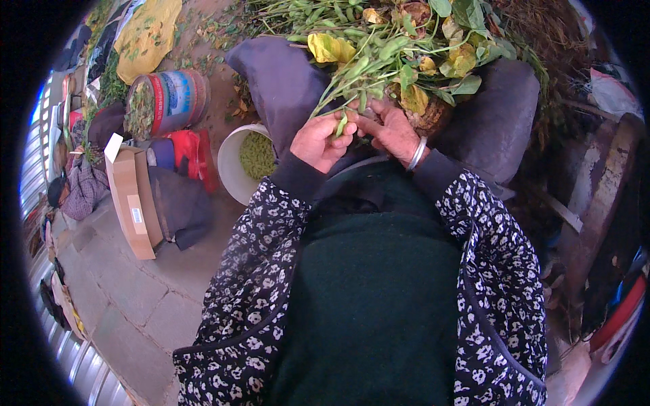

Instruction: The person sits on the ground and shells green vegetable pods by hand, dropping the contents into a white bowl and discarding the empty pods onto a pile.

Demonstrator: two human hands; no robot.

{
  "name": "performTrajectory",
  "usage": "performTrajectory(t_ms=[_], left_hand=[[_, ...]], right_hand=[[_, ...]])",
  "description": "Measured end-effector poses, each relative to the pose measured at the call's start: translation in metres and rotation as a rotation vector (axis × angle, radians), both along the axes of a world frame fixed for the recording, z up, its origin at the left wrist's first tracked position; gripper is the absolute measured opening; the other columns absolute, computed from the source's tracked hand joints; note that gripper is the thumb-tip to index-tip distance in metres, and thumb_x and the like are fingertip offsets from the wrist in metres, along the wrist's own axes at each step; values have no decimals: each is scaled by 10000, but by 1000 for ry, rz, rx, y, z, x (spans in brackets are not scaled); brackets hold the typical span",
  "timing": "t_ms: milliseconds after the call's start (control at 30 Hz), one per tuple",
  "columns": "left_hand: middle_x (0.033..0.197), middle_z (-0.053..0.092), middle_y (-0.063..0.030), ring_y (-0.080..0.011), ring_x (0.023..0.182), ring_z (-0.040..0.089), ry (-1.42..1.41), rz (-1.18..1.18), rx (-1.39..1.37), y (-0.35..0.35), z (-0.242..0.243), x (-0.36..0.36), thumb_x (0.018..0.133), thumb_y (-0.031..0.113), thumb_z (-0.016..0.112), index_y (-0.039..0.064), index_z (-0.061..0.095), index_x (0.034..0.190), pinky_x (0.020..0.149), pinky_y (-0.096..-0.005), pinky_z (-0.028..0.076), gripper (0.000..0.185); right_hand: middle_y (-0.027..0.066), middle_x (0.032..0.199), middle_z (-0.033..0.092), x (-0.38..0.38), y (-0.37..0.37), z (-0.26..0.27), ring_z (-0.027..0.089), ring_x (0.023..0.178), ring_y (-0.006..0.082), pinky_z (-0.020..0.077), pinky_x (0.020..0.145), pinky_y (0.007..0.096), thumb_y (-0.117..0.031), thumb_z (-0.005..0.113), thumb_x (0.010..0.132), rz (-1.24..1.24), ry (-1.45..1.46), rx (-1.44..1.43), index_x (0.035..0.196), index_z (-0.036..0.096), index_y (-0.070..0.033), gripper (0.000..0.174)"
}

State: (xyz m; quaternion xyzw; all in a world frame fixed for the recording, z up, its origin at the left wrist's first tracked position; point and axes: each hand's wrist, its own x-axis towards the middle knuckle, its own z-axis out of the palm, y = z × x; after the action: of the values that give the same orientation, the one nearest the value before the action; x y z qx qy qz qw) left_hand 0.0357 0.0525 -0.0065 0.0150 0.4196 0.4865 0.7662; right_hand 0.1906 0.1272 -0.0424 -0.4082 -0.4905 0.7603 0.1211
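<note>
In my left hand, a green bean pod is pinched between thumb and fingers. My right hand, with a silver bangle on its wrist, has its thumb and fingertips close beside that pod. Its grip is partly hidden among stems. A heap of uprooted bean plants, with green pods and yellowing leaves, lies over and beyond my knees. Left of my left hand, a white plastic bucket contains many small green beans.
Farther left are a drum with leaves at its mouth, a red bag and an opened cardboard box. A person in checked clothing is at the left edge. A worn wooden piece stands at right.
</note>
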Motion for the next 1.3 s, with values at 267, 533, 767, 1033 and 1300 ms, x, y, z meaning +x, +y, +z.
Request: performTrajectory(t_ms=[267,533,767,1033,1300], left_hand=[[783,527,-28,-39,501,380,147,-140,124,-2,-3,-4,786,81,480,16,524,978,423,-146,273,207],[729,523,25,-28,538,388,353,109,54,-3,-16,21,853,169,608,20,572,956,443,-169,280,184],[699,490,38,-31,537,386,359,141,-1,-2,-19,21,842,164,624,21,574,930,444,-170,282,175],[648,478,53,-24,478,365,495,199,-48,3,-9,24,824,137,646,38,581,866,416,-170,262,125],[613,478,51,-18,473,362,365,54,23,-4,-16,12,832,182,639,50,565,795,418,-172,248,156]], right_hand=[[-69,575,466,4,-7,9,367,452,7,265,397,172,-194,641,835,-147,108,193,813,604,-55,146],[-60,580,472,3,-12,23,386,473,16,282,394,168,-205,628,843,-216,46,145,792,590,-46,171],[78,652,540,6,-17,29,487,522,175,417,490,292,-239,525,891,-80,-37,94,839,526,-8,236],[165,738,584,11,-20,30,549,588,298,443,558,337,-119,532,852,12,-42,519,903,579,28,162],[-6,667,575,16,-6,37,460,496,27,346,420,171,-179,515,897,50,86,-237,885,606,-32,174]])
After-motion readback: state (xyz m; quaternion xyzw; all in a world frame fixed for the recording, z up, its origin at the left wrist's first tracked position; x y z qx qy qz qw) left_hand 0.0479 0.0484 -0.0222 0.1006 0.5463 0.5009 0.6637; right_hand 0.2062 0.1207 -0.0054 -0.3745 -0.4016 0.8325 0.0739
